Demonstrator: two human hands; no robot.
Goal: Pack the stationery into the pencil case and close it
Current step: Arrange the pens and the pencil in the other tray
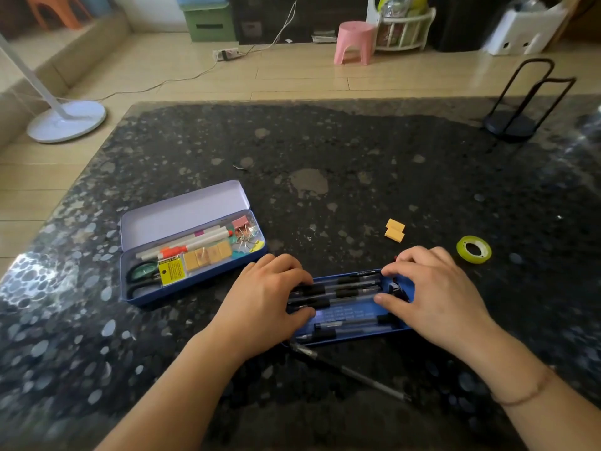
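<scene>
- Speckled black table (374,151) carried the work; pale floor beyond.
- Open pencil case (192,245) sat at left, holding scissors, markers and clips.
- Blue tray (349,315) lay near centre with black pens (344,288) in a row.
- Left hand (263,297) and right hand (435,288) each had fingers curled over the pens' ends, thumbs at the near side.
- 1 loose pen (348,372) lay on the table just near of the tray.
- 2 orange erasers (394,228) and tape roll (474,250) remained at far right.
- Judgement: level the pens evenly before seating the tray in the case.
</scene>
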